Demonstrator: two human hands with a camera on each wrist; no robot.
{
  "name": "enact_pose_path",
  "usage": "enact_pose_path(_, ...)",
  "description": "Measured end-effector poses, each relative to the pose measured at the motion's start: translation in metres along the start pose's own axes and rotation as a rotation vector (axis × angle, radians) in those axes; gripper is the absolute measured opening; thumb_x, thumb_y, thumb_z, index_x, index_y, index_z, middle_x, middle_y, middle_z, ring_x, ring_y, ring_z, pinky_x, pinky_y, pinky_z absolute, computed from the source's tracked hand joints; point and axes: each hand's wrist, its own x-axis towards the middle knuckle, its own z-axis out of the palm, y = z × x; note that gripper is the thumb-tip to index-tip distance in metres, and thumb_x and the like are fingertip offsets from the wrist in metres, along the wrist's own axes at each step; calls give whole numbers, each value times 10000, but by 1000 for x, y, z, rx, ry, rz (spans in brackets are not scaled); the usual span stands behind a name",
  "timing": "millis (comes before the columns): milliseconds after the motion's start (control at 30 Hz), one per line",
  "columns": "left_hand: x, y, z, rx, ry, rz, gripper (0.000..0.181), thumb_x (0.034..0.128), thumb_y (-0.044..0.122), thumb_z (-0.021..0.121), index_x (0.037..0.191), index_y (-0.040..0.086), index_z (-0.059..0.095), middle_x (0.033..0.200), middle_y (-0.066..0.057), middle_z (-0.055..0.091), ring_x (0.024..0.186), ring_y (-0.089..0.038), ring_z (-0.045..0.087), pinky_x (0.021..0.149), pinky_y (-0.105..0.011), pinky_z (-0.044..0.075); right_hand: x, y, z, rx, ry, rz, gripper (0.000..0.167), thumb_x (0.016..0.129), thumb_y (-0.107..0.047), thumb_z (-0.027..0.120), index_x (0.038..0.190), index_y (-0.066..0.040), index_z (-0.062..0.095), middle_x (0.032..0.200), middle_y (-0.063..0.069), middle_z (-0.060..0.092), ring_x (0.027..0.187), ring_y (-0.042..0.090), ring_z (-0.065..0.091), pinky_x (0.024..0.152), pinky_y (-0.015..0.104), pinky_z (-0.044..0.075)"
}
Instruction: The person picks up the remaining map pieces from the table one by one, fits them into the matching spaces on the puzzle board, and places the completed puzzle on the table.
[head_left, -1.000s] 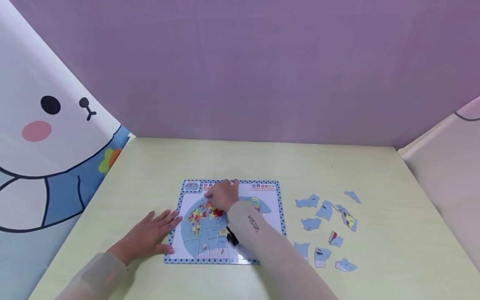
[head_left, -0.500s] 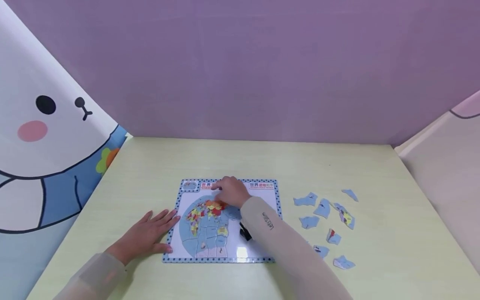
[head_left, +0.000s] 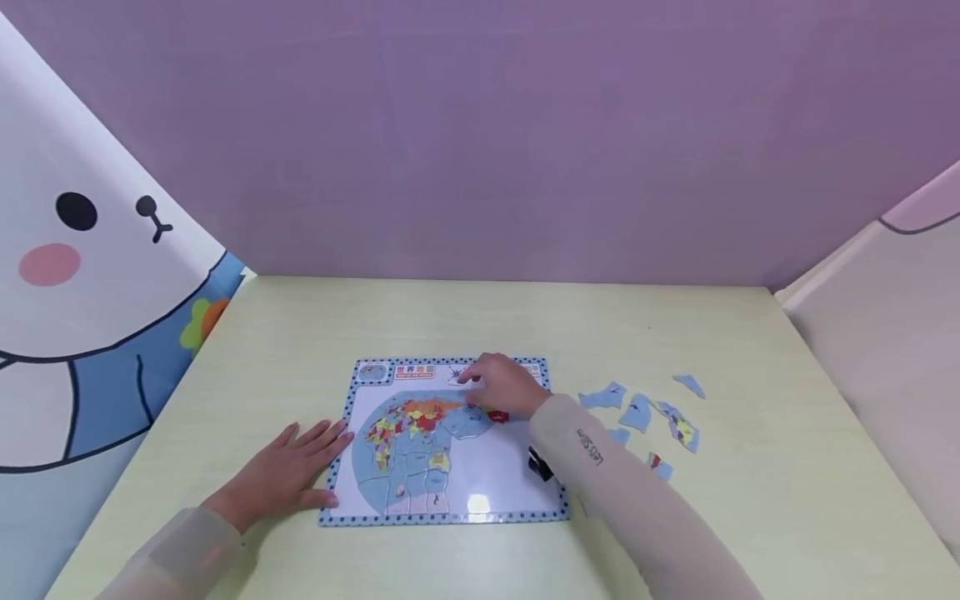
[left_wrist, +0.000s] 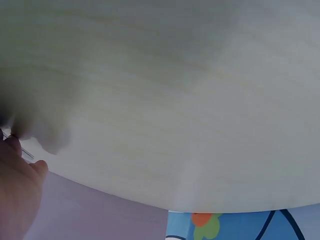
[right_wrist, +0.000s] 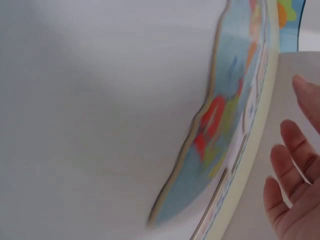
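Observation:
A world-map jigsaw board (head_left: pixel 517 492) with a dotted blue border lies on the table. Fitted map pieces (head_left: pixel 408 442) fill its left side, and more run along the top. My left hand (head_left: pixel 288 467) lies flat with fingers spread, its fingertips on the board's left edge. Over the upper right of the board is my right hand (head_left: pixel 504 385). In the right wrist view the fingers of my right hand (right_wrist: pixel 297 170) are loosely bent with nothing between them, and map pieces (right_wrist: pixel 220 120) lie beside it. My right hand and sleeve hide part of the map.
Several loose puzzle pieces (head_left: pixel 636 412) lie scattered on the table (head_left: pixel 787 500) right of the board, some behind the right sleeve. A purple backdrop (head_left: pixel 510 150) stands behind the table, and a cartoon-printed cloth (head_left: pixel 97 317) hangs at the left.
My right hand has moved right along the top of the map, uncovering the orange and red pieces. My left hand keeps its place on the board's edge. The head view has shifted slightly.

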Motion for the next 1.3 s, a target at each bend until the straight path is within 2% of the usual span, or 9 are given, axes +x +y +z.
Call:
enact_pose_path(267, -1, -3, 0, 54, 22, 25, 996, 773, 813, 404, 1447, 80, 420, 1503, -126, 378, 1400, -394, 249, 1087, -640, 165, -13, 25, -12, -52, 7, -1, 235, 854, -188, 735, 1082, -137, 730, 1074, -1, 643, 998, 171, 561, 916, 372, 465)
enact_pose_path(467, 0, -5, -1, 80, 34, 34, 1052, 737, 859, 351, 1443, 82, 428, 1501, -120, 383, 1399, -400, 245, 1082, -647, 175, -28, 42, -27, -58, 39, 59, 246, 859, -148, 727, 1104, -133, 721, 1132, 37, 632, 1068, 211, 560, 954, 401, 455)
enact_pose_path(867, -1, -5, -1, 58, 39, 42, 1045, 732, 840, 430, 1454, 85, 410, 1514, -122, 361, 1402, -410, 227, 1078, -657, 163, -55, 78, -55, -91, 56, 34, 286, 856, -129, 719, 1131, -53, 701, 1050, 71, 635, 980, 241, 586, 895, 430, 477)
enact_pose_path(1067, -1, -2, -1, 60, 45, 40, 1045, 723, 833, 459, 1458, 91, 406, 1515, -119, 358, 1403, -412, 221, 1078, -658, 159, -69, 88, -65, -94, 80, 22, 277, 842, -97, 729, 1106, -15, 698, 1013, 88, 637, 908, 227, 589, 840, 419, 492)
enact_pose_path(1300, -1, -2, 1, 55, 36, 22, 1058, 716, 838, 459, 1465, 94, 394, 1517, -121, 355, 1405, -404, 224, 1077, -665, 149, -83, 100, -72, -67, 89, 67, 283, 850, -99, 713, 1117, -8, 690, 1076, 132, 632, 973, 280, 585, 879, 459, 473)
